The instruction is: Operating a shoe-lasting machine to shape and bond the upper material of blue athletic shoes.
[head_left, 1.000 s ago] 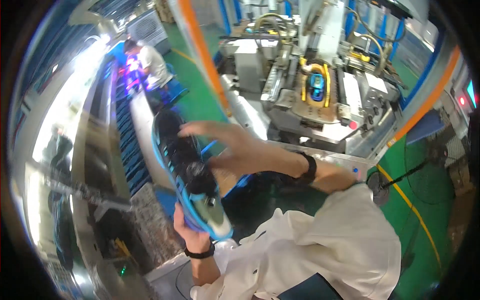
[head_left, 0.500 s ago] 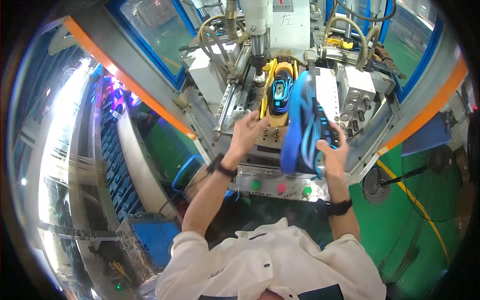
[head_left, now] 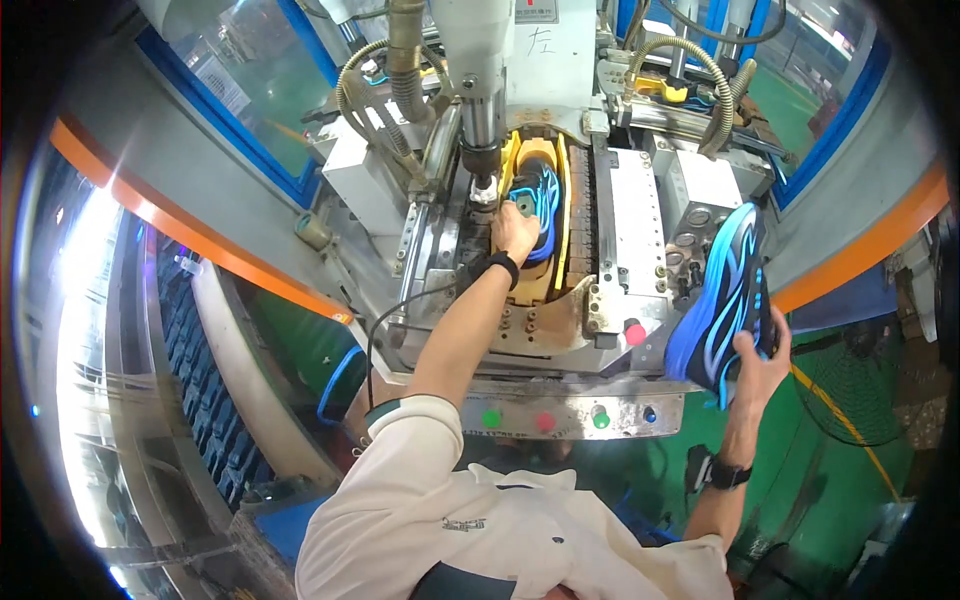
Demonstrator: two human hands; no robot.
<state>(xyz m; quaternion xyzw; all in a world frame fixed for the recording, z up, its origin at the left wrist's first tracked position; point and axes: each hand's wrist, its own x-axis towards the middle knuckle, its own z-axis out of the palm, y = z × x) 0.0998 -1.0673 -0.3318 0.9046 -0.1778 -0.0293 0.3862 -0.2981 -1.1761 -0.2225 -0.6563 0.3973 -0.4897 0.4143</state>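
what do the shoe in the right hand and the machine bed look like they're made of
Shoe in the right hand: seems a soft synthetic or knit upper, black with glossy blue streaks that look printed or moulded; exact fabric unclear. Machine bed: bare metal, probably steel or aluminium, going by the dull grey sheen, bolt holes and scuffed plates.

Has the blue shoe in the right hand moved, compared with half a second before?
Yes. The blue shoe in the right hand has shifted right and lower, away from the yellow mould.
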